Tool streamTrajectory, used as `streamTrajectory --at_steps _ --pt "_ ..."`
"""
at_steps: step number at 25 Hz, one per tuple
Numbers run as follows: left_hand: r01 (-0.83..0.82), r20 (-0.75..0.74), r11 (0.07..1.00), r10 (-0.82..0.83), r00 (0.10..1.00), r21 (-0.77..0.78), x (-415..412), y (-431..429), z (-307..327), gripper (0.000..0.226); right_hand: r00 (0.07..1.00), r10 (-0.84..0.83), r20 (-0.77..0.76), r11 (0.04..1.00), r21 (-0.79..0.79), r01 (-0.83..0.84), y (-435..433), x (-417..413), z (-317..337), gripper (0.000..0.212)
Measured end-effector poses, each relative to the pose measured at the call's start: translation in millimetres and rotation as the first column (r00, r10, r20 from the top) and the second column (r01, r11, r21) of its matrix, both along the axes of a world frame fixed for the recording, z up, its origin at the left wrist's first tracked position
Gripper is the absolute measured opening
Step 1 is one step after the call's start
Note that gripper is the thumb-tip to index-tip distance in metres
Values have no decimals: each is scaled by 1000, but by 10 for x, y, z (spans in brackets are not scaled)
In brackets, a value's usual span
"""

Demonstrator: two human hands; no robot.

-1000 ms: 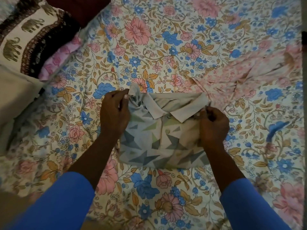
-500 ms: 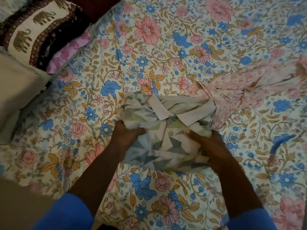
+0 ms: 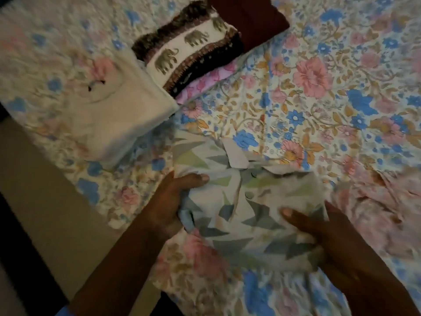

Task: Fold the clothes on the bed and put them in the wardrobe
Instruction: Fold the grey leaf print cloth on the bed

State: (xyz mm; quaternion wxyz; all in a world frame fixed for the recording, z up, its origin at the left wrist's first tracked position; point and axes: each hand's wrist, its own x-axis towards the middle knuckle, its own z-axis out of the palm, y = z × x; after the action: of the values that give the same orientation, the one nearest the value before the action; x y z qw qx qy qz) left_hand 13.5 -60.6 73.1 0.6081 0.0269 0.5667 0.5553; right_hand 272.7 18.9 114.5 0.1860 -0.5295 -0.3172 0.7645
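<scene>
Floral bed [image 3: 319, 65], one folded triangle-print shirt [image 3: 250, 213], left hand [image 3: 168, 201] and right hand [image 3: 323, 236] each with closed grip on its sides, one pink garment [image 3: 382, 201] just beside, four folded pieces [image 3: 189, 51] stacked apart.

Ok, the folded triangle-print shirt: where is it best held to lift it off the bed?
By its two side edges, one hand from each side. The triangle-print shirt is a soft folded packet, so a one-sided grip would probably let it sag open. The left hand and right hand grip there, thumbs on top.
</scene>
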Motion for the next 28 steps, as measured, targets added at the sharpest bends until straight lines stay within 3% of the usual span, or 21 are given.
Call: streamTrajectory --at_steps 3,7,9,12,15,16,17,19,20,22,24,26,28 --pt "-183 -165 973 205 965 143 -898 -130 343 49 992 117 -54 976 189 -105 371 -1041 118 56" --pt "-353 -239 889 425 873 290 -2203 -223 492 55 964 246 -98 891 415 -185 954 -2579 288 47" --pt "-380 -259 911 410 875 158 -2634 -187 220 70 977 213 -31 866 469 -174 1215 -3208 154 40" --pt "-363 -371 917 284 884 -164 -2902 -175 -339 52 976 151 159 911 362 -200 1385 -3762 -404 52" --pt "-379 -569 859 130 812 -345 -2892 -210 -492 84 972 37 233 940 323 -113 1313 -3815 -812 50" --pt "-389 -701 831 -1 713 -396 -2802 -225 -418 97 975 0 224 925 370 -85 1251 -3750 -859 41" --pt "-411 -823 816 -132 553 -407 -2628 -219 -293 101 972 -43 230 909 414 -58 1171 -3596 -856 36" --pt "-381 -966 889 -207 158 -253 -2211 -197 3 90 944 -136 300 882 470 -22 980 -3245 -849 34" --pt "-237 -982 953 -185 40 -189 -1907 -107 102 83 912 -223 345 866 500 22 903 -2965 -871 34" --pt "184 -989 972 -150 14 -145 -1147 138 0 74 823 -378 423 820 566 85 761 -2180 -913 33" --pt "533 -979 823 -194 -57 -194 -592 427 -282 67 701 -470 536 778 626 43 588 -1495 -967 36" --pt "735 -953 608 -210 -216 -301 110 745 -686 65 421 -547 724 760 640 -113 447 -575 -1048 49" --pt "770 -911 488 -214 -352 -412 641 990 -1025 66 130 -507 852 827 523 -208 341 304 -1049 73"
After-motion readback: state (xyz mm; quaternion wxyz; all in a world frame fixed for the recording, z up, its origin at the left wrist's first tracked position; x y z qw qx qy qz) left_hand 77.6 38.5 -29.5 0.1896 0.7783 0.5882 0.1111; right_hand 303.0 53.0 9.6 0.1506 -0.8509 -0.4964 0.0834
